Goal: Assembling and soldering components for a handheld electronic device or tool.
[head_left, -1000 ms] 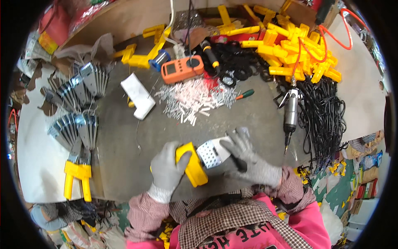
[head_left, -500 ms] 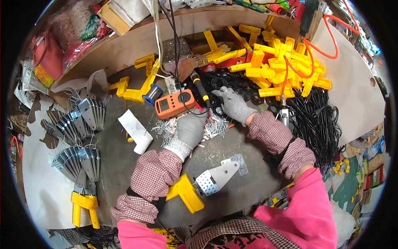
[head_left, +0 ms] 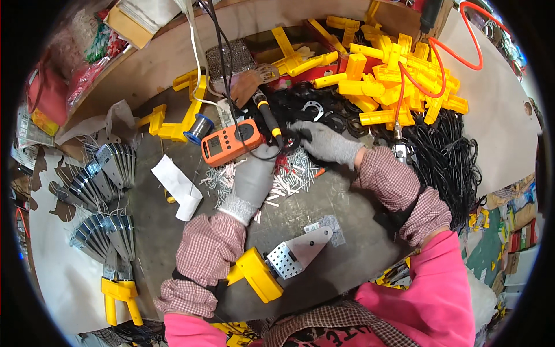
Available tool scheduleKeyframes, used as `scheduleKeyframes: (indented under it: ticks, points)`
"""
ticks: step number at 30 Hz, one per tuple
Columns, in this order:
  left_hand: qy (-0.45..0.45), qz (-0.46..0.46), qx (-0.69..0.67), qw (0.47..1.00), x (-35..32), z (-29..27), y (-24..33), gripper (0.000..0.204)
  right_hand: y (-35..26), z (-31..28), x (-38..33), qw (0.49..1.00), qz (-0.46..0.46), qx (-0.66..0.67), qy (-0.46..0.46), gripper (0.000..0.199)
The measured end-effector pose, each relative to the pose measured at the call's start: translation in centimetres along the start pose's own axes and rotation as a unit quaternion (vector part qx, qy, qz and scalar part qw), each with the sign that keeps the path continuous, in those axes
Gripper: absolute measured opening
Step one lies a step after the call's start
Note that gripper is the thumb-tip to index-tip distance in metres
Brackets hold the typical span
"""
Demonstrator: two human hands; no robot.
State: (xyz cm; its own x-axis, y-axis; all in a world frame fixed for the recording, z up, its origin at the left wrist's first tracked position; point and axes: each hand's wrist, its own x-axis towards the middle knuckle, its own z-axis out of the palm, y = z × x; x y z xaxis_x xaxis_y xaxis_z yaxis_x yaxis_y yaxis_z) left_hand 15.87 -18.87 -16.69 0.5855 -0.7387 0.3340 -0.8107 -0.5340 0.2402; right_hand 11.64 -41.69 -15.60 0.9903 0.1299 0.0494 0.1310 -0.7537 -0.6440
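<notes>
My left hand (head_left: 254, 176), in a grey glove, reaches over a pile of small screws and pale tubes (head_left: 296, 173). Its fingers are bent together beside the orange meter (head_left: 231, 143); whatever is in them is hidden. Just to the right, my gloved right hand (head_left: 330, 143) pinches a small black part (head_left: 301, 134), at the near edge of a heap of black ring-shaped parts (head_left: 334, 120). Nearer me lies a yellow plastic handle (head_left: 258, 274) joined to a perforated metal plate (head_left: 298, 252). A black-and-yellow screwdriver-like tool (head_left: 267, 117) rests beside the meter.
Yellow handles (head_left: 399, 75) are heaped at the back right, above a bundle of black cords (head_left: 448, 168). A red coiled hose (head_left: 444, 75) hangs there. Metal plates (head_left: 115, 165) fan out at the left. A solder spool (head_left: 198, 128) and white paper (head_left: 177, 186) lie between.
The view has shifted slightly. My right hand has drawn back from the black heap toward my left hand, now with a black part in its fingers. My left hand stays by the screws.
</notes>
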Motion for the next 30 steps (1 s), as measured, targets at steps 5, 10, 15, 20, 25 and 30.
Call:
scheduleKeyframes:
  ticks: [5, 10, 15, 20, 25, 30]
  points:
    - [0.026, 0.017, 0.005, 0.999, -0.1, -0.9, 0.5, 0.045, -1.7, -2.2, -1.9, 0.998, 0.023, 0.025, 0.048, 0.036]
    - [0.051, 0.018, -0.046, 0.997, -1.7, -5.2, 0.5, 0.041, -7.1, 0.2, -6.2, 0.988, -0.010, -0.140, 0.056, 0.025]
    - [-0.089, 0.031, -0.047, 0.994, -9.9, -13.0, 4.9, 0.060, -4.9, 1.9, -6.1, 0.976, -0.023, -0.197, 0.093, 0.020]
    - [-0.250, -0.009, -0.013, 0.968, -18.7, -12.2, 8.0, 0.102, -7.6, 1.5, -3.9, 0.972, 0.028, -0.233, 0.003, 0.019]
    - [-0.230, -0.005, 0.013, 0.973, -19.2, -11.6, 8.2, 0.106, -6.4, 3.5, -4.1, 0.965, -0.016, -0.237, 0.111, 0.022]
    - [-0.203, -0.040, 0.018, 0.978, -19.2, -11.6, 8.1, 0.106, -7.2, 2.5, -3.3, 0.968, 0.084, -0.234, 0.036, 0.036]
